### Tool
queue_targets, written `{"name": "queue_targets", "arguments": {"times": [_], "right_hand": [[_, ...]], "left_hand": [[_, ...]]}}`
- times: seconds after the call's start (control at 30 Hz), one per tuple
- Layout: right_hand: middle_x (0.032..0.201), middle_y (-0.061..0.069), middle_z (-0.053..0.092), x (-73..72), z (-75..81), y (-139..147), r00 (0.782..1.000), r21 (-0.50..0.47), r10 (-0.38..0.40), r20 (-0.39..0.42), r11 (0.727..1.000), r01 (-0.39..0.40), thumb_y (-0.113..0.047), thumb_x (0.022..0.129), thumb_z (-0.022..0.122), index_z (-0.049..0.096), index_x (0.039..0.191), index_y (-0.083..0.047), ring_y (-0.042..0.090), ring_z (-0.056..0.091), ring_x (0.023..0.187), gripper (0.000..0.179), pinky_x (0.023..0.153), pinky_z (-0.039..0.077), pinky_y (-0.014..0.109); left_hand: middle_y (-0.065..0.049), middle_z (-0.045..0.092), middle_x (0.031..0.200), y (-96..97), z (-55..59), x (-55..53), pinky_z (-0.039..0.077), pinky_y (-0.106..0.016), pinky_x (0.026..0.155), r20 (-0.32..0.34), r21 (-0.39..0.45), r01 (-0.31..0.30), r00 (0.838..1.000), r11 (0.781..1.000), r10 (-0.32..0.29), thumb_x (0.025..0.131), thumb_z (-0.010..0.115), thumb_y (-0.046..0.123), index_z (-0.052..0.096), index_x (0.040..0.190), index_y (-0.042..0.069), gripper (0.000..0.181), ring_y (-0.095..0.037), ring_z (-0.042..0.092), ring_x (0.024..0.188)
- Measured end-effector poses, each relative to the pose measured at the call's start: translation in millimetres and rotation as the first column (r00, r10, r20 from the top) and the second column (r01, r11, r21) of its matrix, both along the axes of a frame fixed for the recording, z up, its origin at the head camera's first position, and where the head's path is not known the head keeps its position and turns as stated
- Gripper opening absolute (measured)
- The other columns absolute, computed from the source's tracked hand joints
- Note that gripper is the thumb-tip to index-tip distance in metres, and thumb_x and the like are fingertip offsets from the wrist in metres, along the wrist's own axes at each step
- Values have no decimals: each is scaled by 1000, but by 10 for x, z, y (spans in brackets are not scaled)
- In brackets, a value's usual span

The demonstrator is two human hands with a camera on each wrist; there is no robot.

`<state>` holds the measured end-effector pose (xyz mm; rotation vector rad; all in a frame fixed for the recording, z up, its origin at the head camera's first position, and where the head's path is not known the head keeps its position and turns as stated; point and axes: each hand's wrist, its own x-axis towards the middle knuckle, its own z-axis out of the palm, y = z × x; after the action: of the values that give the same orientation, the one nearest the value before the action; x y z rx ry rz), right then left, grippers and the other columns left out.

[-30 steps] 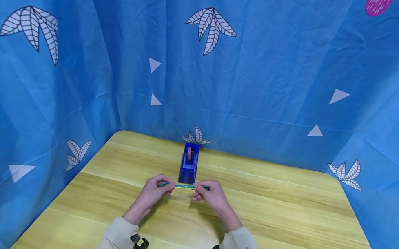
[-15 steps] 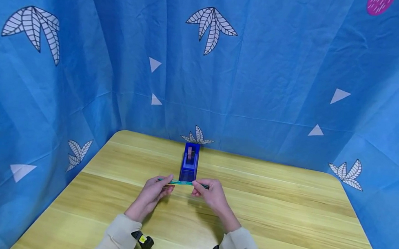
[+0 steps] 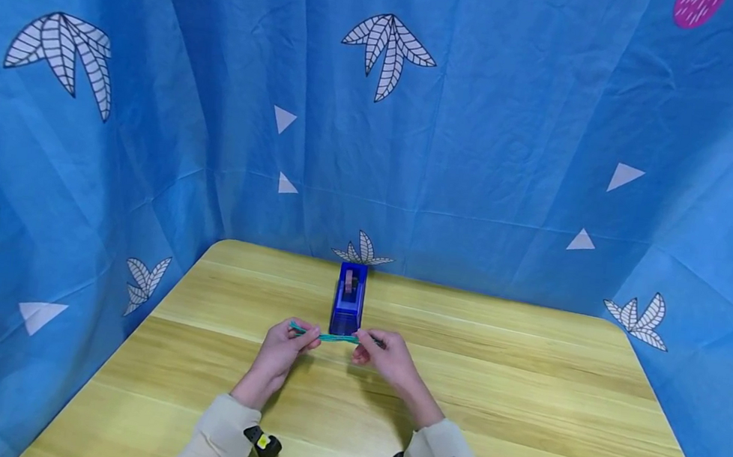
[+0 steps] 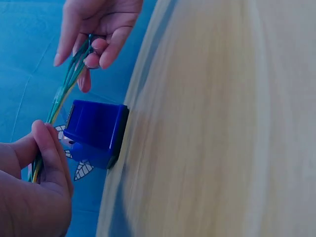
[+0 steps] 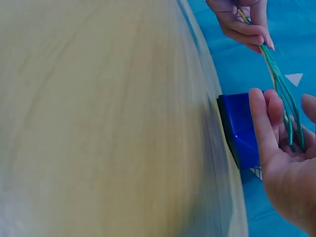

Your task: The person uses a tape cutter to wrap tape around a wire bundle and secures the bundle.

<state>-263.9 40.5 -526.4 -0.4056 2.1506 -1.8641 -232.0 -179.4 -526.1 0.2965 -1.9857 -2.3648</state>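
Note:
A thin bundle of green and yellow wires [image 3: 338,338] stretches between the two hands just in front of a blue tape dispenser [image 3: 348,302]. My left hand [image 3: 278,349] pinches one end between thumb and fingers. At the other end, my right hand [image 3: 394,357] has its fingers spread; in the right wrist view the wire ends [image 5: 289,113] lie loosely across its fingers, the thumb standing apart from them. Partway along the bundle, a shiny clear patch like tape [image 4: 59,94] shows in the left wrist view.
The wooden table [image 3: 524,397] has its back edge near a blue patterned curtain [image 3: 514,125]. The dispenser stands toward the back, with a roll [image 3: 348,281] inside. Black wrist cameras sit at both cuffs.
The left fingers lifted and have settled back on the wires. Its end of the bundle now shows above the hand. The right hand has loosened, and the dispenser has not moved.

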Motion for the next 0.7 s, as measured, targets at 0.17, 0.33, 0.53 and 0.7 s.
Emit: {"name": "queue_targets", "arguments": {"times": [0.17,0.33,0.53,0.7], "right_hand": [[91,21,70,4,53,-9,999,-39,-13,40,999,15,-22,109,55,69,120,7,30,72,79,34,82,63,44],[86,15,68,-8,83,-4,997,-59,-13,82,998,18,-20,109,55,69,119,8,23,69,72,32,81,63,43],[80,4,65,-56,20,6,990,-82,-8,141,996,20,-23,107,58,68,115,10,12,63,66,36,80,63,36],[78,2,67,-64,20,10,991,-113,-29,132,993,45,-14,104,63,70,111,12,11,67,67,28,81,63,34]], "left_hand": [[-6,71,91,12,23,-10,60,-22,78,-32,-55,-10,999,998,9,96,71,0,63,103,-7,13,-10,70,77],[-7,71,92,3,12,-20,60,-23,79,-48,-71,-12,999,997,9,96,70,-1,63,101,-6,10,-11,71,78],[-8,73,94,-13,9,-12,60,-24,80,-47,-104,-9,999,995,4,96,71,2,64,101,-4,10,-12,71,79],[-7,73,93,-5,7,-19,60,-25,80,-44,-125,-13,999,992,7,96,72,3,65,102,-3,11,-12,71,79]]}}
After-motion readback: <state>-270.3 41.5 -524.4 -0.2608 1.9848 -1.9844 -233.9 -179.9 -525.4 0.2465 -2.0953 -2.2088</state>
